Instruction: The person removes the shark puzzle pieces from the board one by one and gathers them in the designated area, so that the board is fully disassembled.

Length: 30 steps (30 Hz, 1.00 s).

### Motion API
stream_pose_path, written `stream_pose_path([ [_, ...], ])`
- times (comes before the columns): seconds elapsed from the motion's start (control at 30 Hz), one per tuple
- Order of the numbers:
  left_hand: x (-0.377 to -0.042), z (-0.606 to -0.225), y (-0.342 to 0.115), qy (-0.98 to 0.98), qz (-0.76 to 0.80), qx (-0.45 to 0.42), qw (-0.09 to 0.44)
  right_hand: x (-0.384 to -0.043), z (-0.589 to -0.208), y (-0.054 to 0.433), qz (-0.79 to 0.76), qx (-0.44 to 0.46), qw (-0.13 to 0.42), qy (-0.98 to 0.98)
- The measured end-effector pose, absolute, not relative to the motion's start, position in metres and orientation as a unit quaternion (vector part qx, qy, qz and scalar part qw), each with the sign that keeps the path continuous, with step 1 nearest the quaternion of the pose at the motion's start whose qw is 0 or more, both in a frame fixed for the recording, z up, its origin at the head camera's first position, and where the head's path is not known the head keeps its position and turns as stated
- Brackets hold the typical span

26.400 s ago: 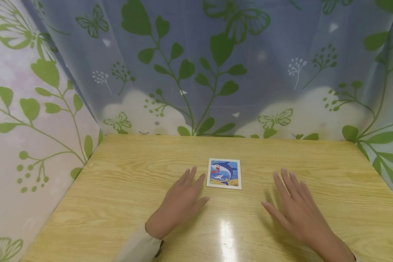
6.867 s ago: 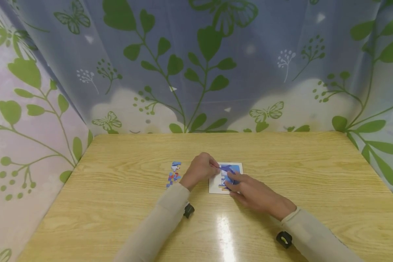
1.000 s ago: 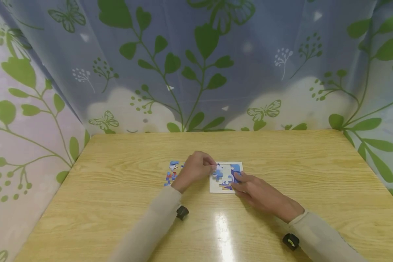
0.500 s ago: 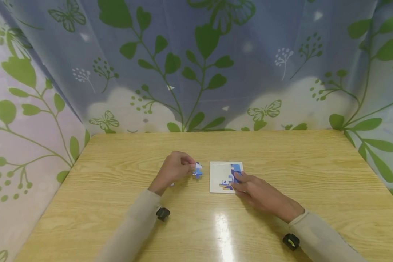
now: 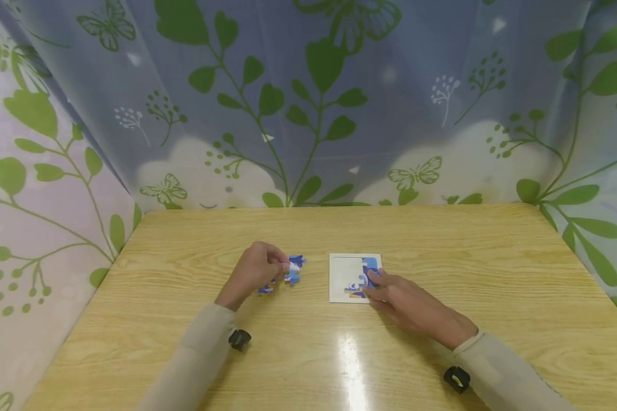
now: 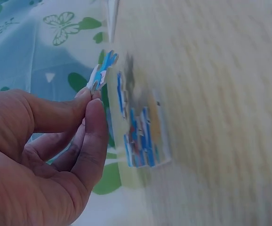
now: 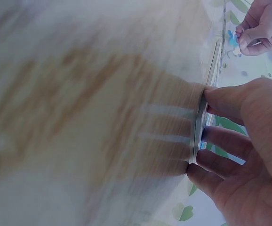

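You pinch a flat, blue-and-white jigsaw piece (image 6: 108, 63) in the fingers of your left hand (image 5: 254, 268), raised near the loose multicoloured jigsaw pieces (image 6: 148, 134) on the yellow wood-grained table (image 5: 442, 245). Your right hand (image 5: 403, 299) grips the edge of the partly filled, square white puzzle tray (image 5: 345, 274). You seem to be setting pieces aside; next, lower this one flat and release.

Bare tabletop (image 5: 316, 288) leaves passage between the loose pieces (image 5: 265, 290) and white tray (image 5: 345, 271). The right hand (image 5: 413, 302) blocks the tray's right side; a curtain (image 5: 421, 114) closes the back
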<state>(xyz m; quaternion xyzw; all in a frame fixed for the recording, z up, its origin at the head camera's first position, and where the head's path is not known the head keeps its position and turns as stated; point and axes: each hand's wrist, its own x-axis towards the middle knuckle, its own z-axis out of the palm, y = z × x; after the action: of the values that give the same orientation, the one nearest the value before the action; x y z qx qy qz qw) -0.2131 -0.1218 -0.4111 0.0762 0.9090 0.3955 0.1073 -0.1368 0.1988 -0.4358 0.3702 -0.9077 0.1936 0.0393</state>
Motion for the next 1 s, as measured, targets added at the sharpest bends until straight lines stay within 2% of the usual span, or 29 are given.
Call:
stream_pose_path([
  [1.0,-0.213,-0.423,-0.111,0.930,0.342,0.110,0.080,-0.137,-0.436,0.200,0.190,0.372,0.046,-0.907],
])
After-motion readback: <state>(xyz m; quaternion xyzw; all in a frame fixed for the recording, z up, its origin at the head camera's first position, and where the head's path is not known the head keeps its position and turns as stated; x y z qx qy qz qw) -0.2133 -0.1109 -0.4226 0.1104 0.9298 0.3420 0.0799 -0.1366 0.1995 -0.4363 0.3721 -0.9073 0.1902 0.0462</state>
